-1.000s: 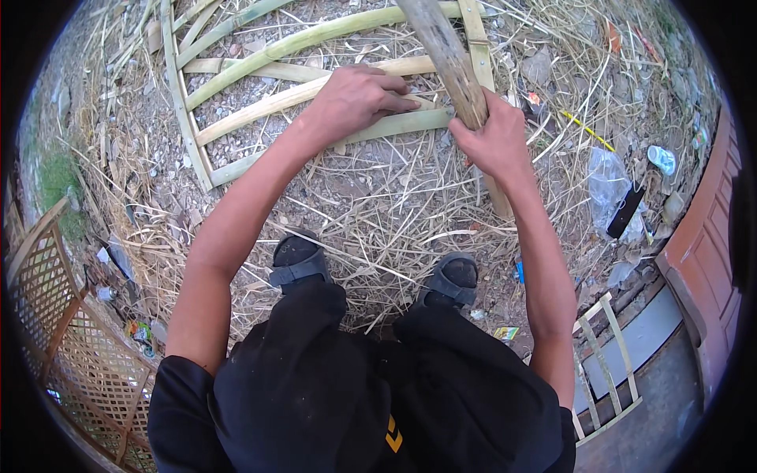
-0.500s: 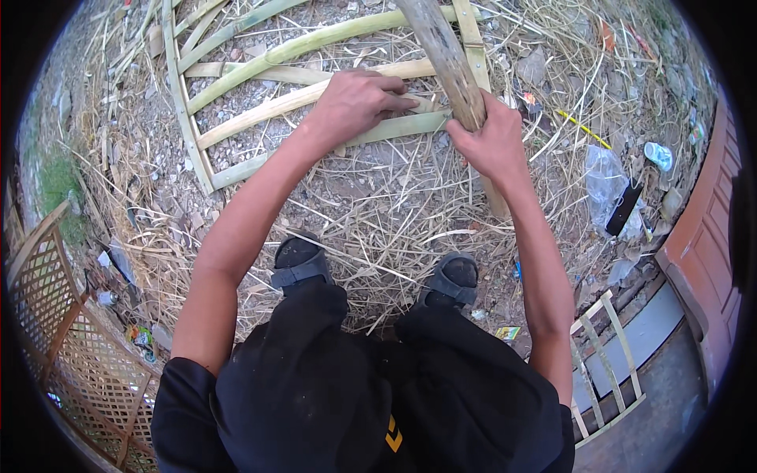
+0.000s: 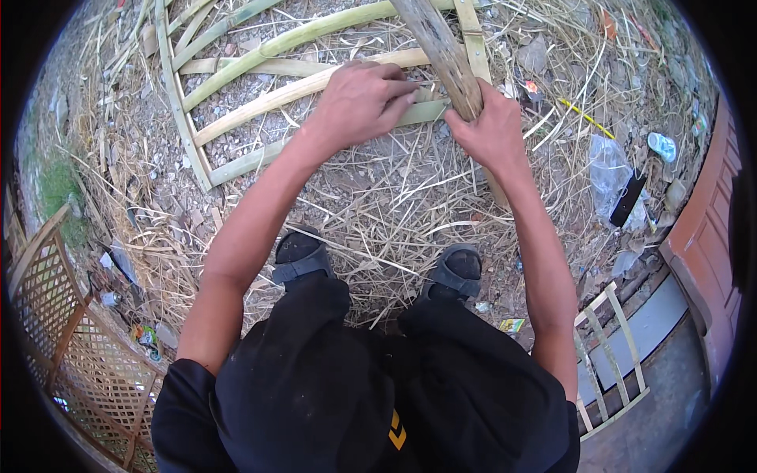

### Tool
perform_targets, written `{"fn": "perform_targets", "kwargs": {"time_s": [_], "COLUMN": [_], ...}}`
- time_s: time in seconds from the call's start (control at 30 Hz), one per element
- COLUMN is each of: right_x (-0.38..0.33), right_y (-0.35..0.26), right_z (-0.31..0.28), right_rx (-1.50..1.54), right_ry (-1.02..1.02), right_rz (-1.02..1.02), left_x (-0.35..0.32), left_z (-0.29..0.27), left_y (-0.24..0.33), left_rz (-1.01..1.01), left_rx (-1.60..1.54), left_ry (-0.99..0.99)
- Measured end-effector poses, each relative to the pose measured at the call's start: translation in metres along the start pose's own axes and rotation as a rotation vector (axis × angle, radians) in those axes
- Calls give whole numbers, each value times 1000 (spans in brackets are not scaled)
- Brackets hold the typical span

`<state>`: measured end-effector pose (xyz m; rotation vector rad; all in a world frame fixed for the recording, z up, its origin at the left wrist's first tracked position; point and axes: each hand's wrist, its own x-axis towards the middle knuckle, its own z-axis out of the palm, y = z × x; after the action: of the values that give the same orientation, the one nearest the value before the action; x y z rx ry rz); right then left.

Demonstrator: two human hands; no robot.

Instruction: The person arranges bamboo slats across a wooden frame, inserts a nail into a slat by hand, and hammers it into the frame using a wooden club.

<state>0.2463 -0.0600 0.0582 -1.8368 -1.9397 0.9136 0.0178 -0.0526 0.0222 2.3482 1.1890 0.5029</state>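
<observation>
A bamboo frame of curved slats [image 3: 260, 98] lies on the ground in front of me. My left hand [image 3: 359, 106] is over its nearest slats, thumb and fingers drawn together by their right ends. Whatever is in that pinch is too small to make out. My right hand [image 3: 493, 130] is closed around the near end of a thick, weathered wooden pole [image 3: 441, 55], which slants up past the top edge. Its fingers are partly hidden behind the pole. The frame's right-hand upright [image 3: 473, 43] passes beneath the pole and my right hand.
Dry straw and shavings [image 3: 378, 189] cover the ground around my sandals. To the right are a yellow stick [image 3: 586, 118], a clear plastic bag [image 3: 609, 169], a black object [image 3: 628, 199] and a reddish panel [image 3: 710, 229]. A woven lattice [image 3: 79, 339] stands at lower left, a small slatted frame [image 3: 611, 355] at lower right.
My left hand has shifted slightly, its thumb now closer to the fingertips. My right hand keeps its grip on the pole, which has tilted or moved only a little.
</observation>
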Motion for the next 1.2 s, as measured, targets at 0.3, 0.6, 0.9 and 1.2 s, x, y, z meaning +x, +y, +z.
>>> {"fn": "perform_targets", "kwargs": {"time_s": [0.3, 0.6, 0.9, 1.2], "right_x": [-1, -82, -201, -203], "right_y": [7, -4, 34, 38], "right_z": [5, -37, -19, -32], "right_rx": [34, 85, -37, 17], "right_ry": [-8, 254, 36, 50], "right_rz": [3, 8, 209, 176], "left_x": [-2, 2, 4, -1], "left_z": [39, 51, 48, 47], "left_y": [10, 9, 10, 3], "left_rz": [-2, 24, -80, -152], "left_rx": [230, 307, 307, 278], "left_ry": [280, 270, 399, 278]}}
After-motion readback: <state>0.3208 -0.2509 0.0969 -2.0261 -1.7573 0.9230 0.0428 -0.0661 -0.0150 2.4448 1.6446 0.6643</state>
